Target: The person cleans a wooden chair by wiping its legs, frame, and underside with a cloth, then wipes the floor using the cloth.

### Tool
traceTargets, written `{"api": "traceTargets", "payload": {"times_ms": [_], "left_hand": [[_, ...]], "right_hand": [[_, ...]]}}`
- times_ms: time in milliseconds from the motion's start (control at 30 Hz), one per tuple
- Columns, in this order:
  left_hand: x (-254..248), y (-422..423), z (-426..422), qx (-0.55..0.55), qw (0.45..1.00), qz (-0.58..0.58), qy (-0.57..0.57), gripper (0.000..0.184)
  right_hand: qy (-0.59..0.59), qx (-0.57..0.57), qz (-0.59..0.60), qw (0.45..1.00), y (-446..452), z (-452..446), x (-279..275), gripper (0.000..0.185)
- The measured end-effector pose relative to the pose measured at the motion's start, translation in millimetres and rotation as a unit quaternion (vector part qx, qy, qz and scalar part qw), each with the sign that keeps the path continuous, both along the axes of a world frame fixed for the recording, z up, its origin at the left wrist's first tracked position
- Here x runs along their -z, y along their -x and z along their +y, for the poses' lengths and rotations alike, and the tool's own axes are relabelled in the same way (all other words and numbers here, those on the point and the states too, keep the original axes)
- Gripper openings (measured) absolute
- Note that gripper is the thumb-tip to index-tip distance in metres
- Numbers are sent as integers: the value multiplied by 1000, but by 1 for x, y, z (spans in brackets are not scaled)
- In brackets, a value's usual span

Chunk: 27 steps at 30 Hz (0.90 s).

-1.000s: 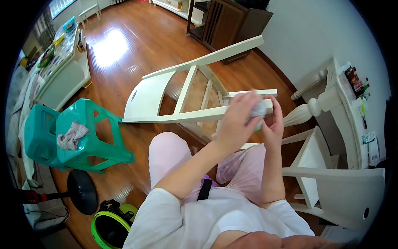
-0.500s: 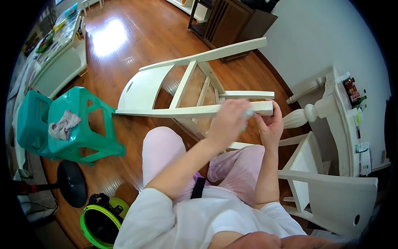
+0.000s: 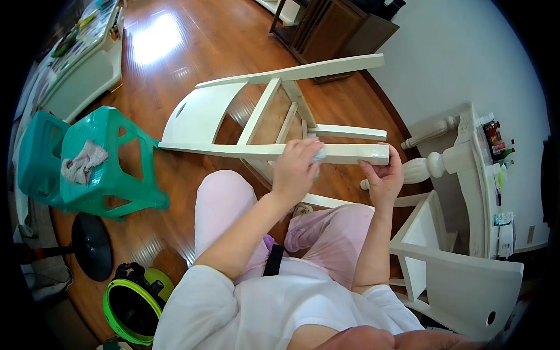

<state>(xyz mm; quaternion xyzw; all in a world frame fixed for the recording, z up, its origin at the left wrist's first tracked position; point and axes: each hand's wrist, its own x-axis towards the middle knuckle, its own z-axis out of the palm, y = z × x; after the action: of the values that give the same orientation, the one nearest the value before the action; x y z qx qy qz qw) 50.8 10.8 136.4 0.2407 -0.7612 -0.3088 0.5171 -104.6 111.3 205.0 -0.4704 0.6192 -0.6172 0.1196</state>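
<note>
A white wooden chair (image 3: 204,119) lies tipped over in front of me, its backrest to the left and its legs to the right. My left hand (image 3: 296,170) is closed round a small pale cloth (image 3: 318,155), mostly hidden by the fingers, and presses it on the chair's near rail. At that rail's right end, my right hand (image 3: 384,178) grips the wood, thumb on the near side and fingers curled behind. A knitted-looking rag (image 3: 84,162) rests on a green plastic stool (image 3: 108,131) at the left.
Another white chair (image 3: 466,280) stands at the lower right beside a white table with turned legs (image 3: 429,166). A green-rimmed bucket (image 3: 131,312) and a black round base (image 3: 92,248) are at the lower left. A dark wooden cabinet (image 3: 329,29) stands at the back.
My left hand has slid leftward along the rail with the cloth. My right hand keeps its hold on the rail's end. The view has shifted slightly.
</note>
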Motion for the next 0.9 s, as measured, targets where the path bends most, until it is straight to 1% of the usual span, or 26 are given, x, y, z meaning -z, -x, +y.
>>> {"api": "traceTargets", "payload": {"times_ms": [33, 100, 133, 167, 200, 233, 267, 300, 333, 400, 433, 467, 500, 533, 600, 633, 700, 767, 800, 833, 900], "left_hand": [[-9, 6, 4, 2, 1000, 21, 6, 43], [-38, 29, 16, 35, 992, 72, 98, 42], [-58, 40, 27, 57, 991, 80, 93, 42], [-72, 50, 36, 80, 989, 89, 87, 42], [-76, 58, 39, 78, 989, 91, 83, 42], [-78, 64, 40, 71, 988, 94, 100, 44], [-78, 67, 41, 63, 987, 95, 116, 46], [-76, 66, 39, 56, 988, 95, 112, 46], [-72, 62, 36, 69, 986, 100, 113, 48], [-58, 50, 29, 83, 985, 98, 112, 49], [-46, 43, 26, 60, 992, 83, 79, 50], [-33, 36, 20, 35, 996, 68, 47, 51], [-16, 26, 13, 4, 998, 47, 52, 51], [1, 15, 5, -26, 998, 26, 55, 50], [31, -5, -13, -41, 998, 4, 52, 48], [37, -11, -18, -51, 997, -12, 49, 46], [38, -11, -16, -65, 997, -12, 48, 48], [28, 0, -1, -71, 997, 14, 11, 47], [16, 4, 7, -48, 998, 17, 49, 51], [9, 7, 9, -50, 998, 14, 45, 51], [4, 9, 10, -18, 997, 27, 73, 55]], "right_hand": [[0, -3, 1, 1000, 0, -1, 1, 48], [16, -8, -15, 1000, 3, 1, 5, 41], [11, -9, -13, 1000, 8, 4, 9, 41], [3, 30, -13, 999, 16, 9, 15, 37], [-5, 68, -11, 998, 17, 11, 14, 34], [-9, 65, -9, 998, 17, 10, 13, 34], [-23, 82, 42, 995, 15, 10, 12, 32], [-36, 96, 92, 991, 13, 8, 9, 31], [-37, 90, 91, 991, 12, 6, 7, 31], [-30, 89, 172, 981, 10, 6, 5, 35], [-32, 84, 169, 981, 9, 6, 5, 35], [-38, 70, 115, 990, 9, 4, 5, 39], [-43, 56, 60, 996, 9, 3, 5, 43], [-39, 54, 43, 997, 9, 2, 5, 50], [-23, 36, 31, 999, 10, 1, 9, 50], [-6, 23, 26, 999, 11, 1, 10, 50], [-14, 15, 19, 1000, 11, 2, 9, 51], [-13, 36, 54, 998, 7, 0, 6, 52], [-22, 45, 73, 996, 7, 1, 5, 52], [-25, 43, 70, 996, 8, 0, 6, 52], [-28, 41, 53, 997, 10, 2, 7, 52]]}}
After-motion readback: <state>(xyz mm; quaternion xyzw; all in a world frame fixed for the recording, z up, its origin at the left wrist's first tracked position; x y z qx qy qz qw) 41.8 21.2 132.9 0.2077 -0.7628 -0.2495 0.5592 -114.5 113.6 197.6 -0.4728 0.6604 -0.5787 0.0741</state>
